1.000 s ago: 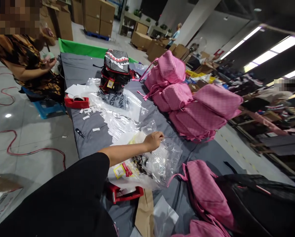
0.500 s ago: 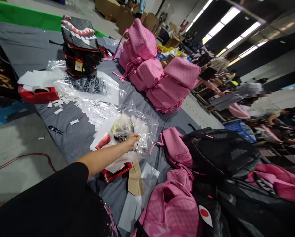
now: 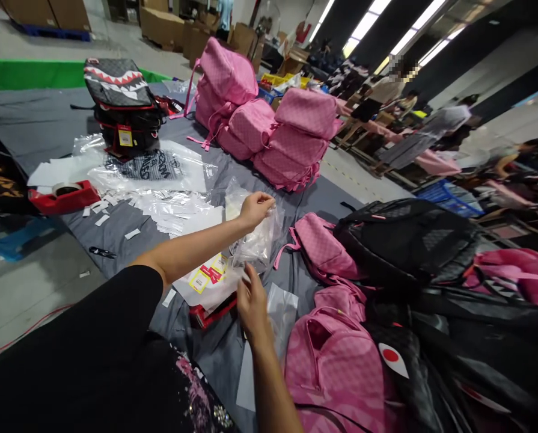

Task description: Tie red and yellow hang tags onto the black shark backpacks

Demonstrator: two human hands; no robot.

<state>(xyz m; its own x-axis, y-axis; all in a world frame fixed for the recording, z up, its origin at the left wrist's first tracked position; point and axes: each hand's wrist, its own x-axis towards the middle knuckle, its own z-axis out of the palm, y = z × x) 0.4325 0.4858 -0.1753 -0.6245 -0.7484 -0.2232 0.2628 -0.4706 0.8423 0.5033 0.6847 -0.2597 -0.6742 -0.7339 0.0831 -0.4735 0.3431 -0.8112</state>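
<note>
My left hand is closed on the top edge of a clear plastic bag and holds it up above the grey table cover. My right hand reaches up to the bag's lower edge, its fingers touching the plastic. Under the bag lie yellow and red hang tags on white sheets, beside a red tape dispenser. A pink backpack sits right in front of me, and a smaller pink bag lies just right of the plastic bag.
A stack of pink backpacks and a shark-mouth backpack stand at the back. Black backpacks lie at right. More plastic bags, paper slips and a second red tape dispenser lie at left. People work at far tables.
My left hand has lifted the plastic bag up off the pile. My right hand has come into view and reached the bag's lower edge. The camera has turned right.
</note>
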